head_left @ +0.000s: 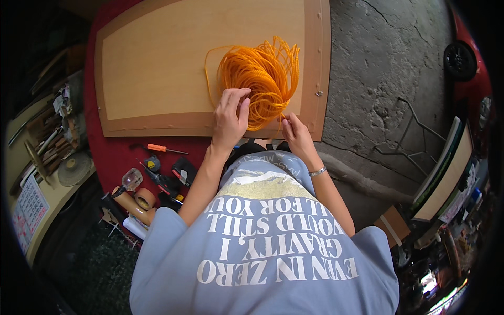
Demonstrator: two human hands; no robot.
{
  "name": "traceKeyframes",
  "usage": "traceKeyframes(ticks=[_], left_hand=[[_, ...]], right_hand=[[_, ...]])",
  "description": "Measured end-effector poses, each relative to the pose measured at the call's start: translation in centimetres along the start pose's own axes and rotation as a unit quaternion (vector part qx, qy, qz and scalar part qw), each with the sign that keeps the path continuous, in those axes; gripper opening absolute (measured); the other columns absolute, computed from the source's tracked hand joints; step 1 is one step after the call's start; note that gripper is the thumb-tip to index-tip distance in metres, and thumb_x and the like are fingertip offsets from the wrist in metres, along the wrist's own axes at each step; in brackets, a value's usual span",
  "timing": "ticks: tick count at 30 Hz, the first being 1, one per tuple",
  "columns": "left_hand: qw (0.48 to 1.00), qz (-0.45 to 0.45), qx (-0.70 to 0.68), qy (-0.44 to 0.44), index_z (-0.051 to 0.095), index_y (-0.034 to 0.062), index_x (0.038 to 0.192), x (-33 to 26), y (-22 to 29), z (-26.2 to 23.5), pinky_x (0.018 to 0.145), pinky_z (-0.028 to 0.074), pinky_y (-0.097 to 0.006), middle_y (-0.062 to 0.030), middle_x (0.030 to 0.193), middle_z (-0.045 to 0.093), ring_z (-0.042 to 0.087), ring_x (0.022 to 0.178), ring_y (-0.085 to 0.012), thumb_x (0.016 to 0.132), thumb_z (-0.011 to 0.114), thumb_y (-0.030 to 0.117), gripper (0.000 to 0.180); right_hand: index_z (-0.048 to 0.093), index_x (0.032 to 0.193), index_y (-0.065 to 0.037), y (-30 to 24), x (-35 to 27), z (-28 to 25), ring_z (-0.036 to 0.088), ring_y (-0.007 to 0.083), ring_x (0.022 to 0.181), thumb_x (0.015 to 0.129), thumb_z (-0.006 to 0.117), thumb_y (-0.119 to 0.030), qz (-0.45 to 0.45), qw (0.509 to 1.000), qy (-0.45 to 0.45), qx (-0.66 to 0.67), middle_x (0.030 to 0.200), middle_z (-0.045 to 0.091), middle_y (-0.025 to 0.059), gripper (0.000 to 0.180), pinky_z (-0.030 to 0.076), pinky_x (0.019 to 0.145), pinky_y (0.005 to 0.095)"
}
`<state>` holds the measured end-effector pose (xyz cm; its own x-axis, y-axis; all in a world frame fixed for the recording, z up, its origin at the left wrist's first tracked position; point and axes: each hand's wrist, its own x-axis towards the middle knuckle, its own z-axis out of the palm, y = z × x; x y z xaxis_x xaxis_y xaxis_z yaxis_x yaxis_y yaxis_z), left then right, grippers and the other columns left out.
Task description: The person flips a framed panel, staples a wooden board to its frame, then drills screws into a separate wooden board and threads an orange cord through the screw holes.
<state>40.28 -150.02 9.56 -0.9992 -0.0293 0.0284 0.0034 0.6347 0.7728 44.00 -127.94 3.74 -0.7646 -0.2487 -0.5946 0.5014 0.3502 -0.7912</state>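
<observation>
A loose bundle of thin orange rope [260, 79] lies on a framed wooden panel [163, 68], close to its near right corner. One stray loop reaches out to the left of the bundle. My left hand [231, 116] is at the bundle's near left side, fingers stretched and thumb apart; its fingertips reach the strands. At the near right of the bundle, my right hand [297, 137] pinches a strand of the rope between thumb and fingers. A bracelet circles my right wrist.
The panel rests on a red-covered table [118, 149]. To the left of my left forearm are an orange-handled screwdriver [157, 148], a tape measure [152, 164], a tape roll [145, 198] and other tools. A metal hook [318, 93] sticks up from the frame. Cracked concrete floor [378, 68] lies right.
</observation>
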Motion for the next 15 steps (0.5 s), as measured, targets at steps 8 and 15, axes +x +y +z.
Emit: traceKeyframes(ticks=[8, 15], left_hand=[[0.999, 0.033, 0.022, 0.032, 0.064, 0.0040, 0.122, 0.2, -0.2, 0.1, 0.096, 0.051, -0.041, -0.0150, 0.118, 0.063, 0.063, 0.110, -0.0327, 0.093, 0.070, 0.008, 0.030], [0.996, 0.065, 0.052, 0.028, 0.056, 0.0079, 0.137, 2.6, -1.2, -0.9, 0.106, 0.045, -0.047, -0.0130, 0.127, 0.062, 0.057, 0.122, -0.0351, 0.088, 0.076, 0.018, 0.053]], right_hand=[[0.056, 0.122, -0.003, -1.2, 2.0, 0.7, 0.067, 0.0439, 0.083, 0.108, 0.049, -0.016, -0.060, 0.998, 0.008, -0.033, 0.090, 0.068, 0.0259, 0.020, 0.051, 0.072, 0.0447], [0.050, 0.124, -0.002, -0.1, 0.7, -0.1, 0.066, 0.0326, 0.074, 0.111, 0.045, -0.018, -0.009, 1.000, -0.014, 0.002, 0.089, 0.068, 0.0201, 0.022, 0.051, 0.071, 0.0428]])
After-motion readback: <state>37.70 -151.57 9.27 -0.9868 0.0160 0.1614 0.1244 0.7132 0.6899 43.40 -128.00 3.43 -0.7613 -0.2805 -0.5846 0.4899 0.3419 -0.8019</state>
